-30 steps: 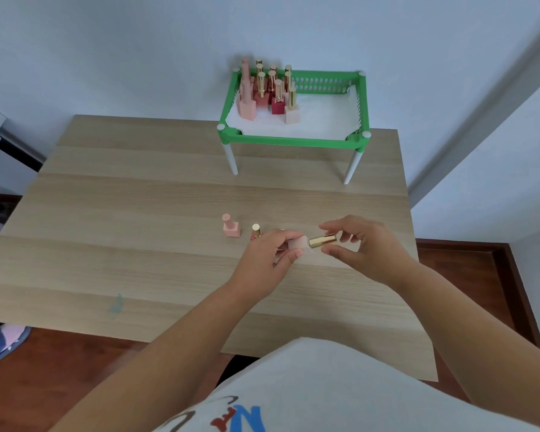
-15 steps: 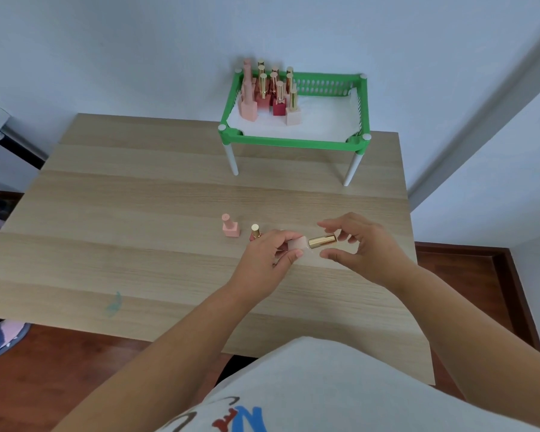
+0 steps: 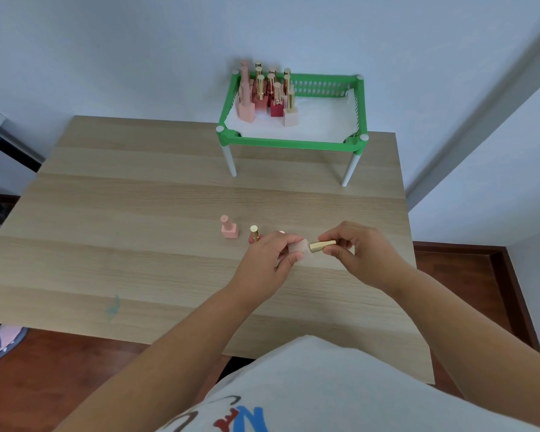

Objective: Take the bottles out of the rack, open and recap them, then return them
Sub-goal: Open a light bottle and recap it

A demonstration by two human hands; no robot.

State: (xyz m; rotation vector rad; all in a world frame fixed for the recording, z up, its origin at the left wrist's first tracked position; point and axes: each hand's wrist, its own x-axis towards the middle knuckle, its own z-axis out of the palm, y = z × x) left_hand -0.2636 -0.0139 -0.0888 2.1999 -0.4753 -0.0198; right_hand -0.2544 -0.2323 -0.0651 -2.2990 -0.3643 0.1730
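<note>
Head view, looking down over your forearms at the wooden table (image 3: 138,213). Your left hand (image 3: 267,260) is closed around a pale pink bottle (image 3: 298,248) held on its side above the table; fingers cover most of the body. Your right hand (image 3: 356,254) pinches its gold cap (image 3: 322,246) between thumb and fingertips. Whether the cap is seated or loosened cannot be told. Just left of your left hand, a pink bottle with pink cap (image 3: 229,227) stands clear; a gold-capped red bottle (image 3: 254,234) is partly hidden by your knuckles, and a third cap tip (image 3: 282,232) barely shows above them. At the far edge, the green rack (image 3: 290,141) holds a cluster of bottles (image 3: 267,95) in its left corner; they overlap, so the count is unclear.
</note>
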